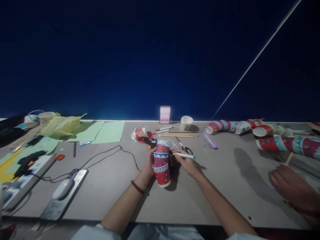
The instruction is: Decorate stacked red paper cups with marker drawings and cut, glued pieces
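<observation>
A short column of paper cups [161, 163], patterned in red, blue and purple, stands tilted in front of me. My left hand [150, 162] is closed around its left side, with most of the fingers hidden behind the cups. On the other side my right hand [185, 165] pinches a white marker [184, 155] with a teal end. Its tip side points toward the cups; whether it touches them I cannot tell. Just beyond lie black-handled scissors [184, 147] and a red and white cup piece [140, 134].
Wooden sticks [178, 134], a white cup [186, 123] and a purple tube [210, 140] lie farther back. More cup columns [287, 146] are at right, near another person's hand [291, 185] with a stick. Left are green paper [110, 132], a phone [63, 196] and a power strip [31, 180].
</observation>
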Tool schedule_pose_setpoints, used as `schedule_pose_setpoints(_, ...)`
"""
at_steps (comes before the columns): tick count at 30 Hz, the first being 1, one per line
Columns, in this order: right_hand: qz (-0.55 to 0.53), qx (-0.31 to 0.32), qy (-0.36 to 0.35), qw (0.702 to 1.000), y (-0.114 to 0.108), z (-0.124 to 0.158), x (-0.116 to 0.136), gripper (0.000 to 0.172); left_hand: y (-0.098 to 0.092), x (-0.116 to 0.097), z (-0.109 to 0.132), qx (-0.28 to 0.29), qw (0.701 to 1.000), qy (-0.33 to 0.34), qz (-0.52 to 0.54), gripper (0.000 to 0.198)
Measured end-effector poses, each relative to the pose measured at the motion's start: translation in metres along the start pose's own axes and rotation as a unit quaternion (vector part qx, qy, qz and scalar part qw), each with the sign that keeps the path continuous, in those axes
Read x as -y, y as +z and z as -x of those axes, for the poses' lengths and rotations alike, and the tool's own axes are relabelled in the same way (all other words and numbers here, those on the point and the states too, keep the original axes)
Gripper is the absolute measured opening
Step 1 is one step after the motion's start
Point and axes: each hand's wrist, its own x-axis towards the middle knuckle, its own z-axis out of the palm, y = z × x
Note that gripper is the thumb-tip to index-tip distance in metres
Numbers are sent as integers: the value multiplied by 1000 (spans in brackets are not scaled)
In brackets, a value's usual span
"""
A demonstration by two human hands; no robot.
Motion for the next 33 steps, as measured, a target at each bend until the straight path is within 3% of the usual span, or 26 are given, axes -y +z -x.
schedule_pose_setpoints(6,28,-45,2,999,-1,-2,-10,27,0,0,-1,-29,999,-25,-36,44)
schedule_pose_setpoints(11,99,-97,-16,990,-9,-3,-12,26,4,-2,-2,-8,999,-38,-35,50)
schedule_pose_setpoints(16,229,-107,-49,966,-22,-3,-10,19,4,-5,-1,-31,999,-8,-24,50)
schedule_pose_setpoints(22,359,-95,-102,923,-18,-6,-10,19,5,-5,-3,-28,999,-4,-28,47)
schedule_pose_setpoints(29,349,-92,-74,930,-24,-14,-12,27,4,-5,-3,-52,997,16,-48,46)
schedule_pose_setpoints(33,377,-112,-63,917,-24,-14,-13,27,4,-6,-2,-66,997,12,-38,47)
